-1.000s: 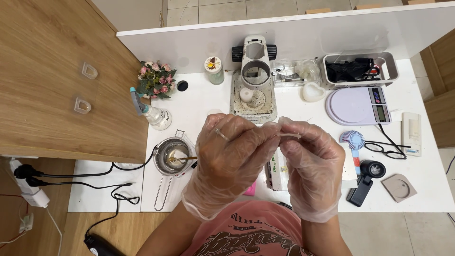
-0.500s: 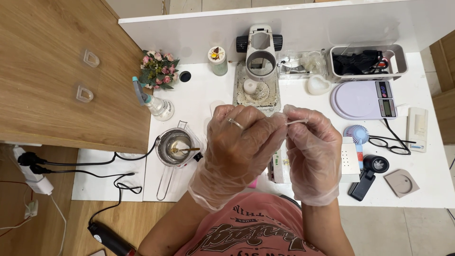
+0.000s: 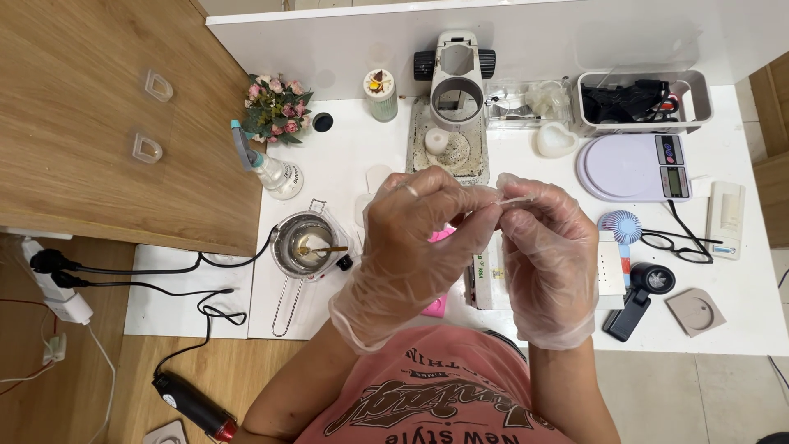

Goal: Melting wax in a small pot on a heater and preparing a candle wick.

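thin white strip (image 3: 516, 200) pinched between both gloved hands, left (image 3: 419, 238), right (image 3: 549, 251), above cluttered white table (image 3: 740, 316); wood floor.

On the white table (image 3: 362, 164) we list a small metal pot (image 3: 302, 244) with a spoon across it, a spray bottle (image 3: 267, 168) beside a pink flower posy (image 3: 275, 105), and a round lilac kitchen scale (image 3: 633, 167). At the far edge we note a white stand with a ring opening (image 3: 456, 86) and a grey bin of dark items (image 3: 639, 100). To the right lie a small blue fan (image 3: 622, 227) and black spectacles (image 3: 674, 245).
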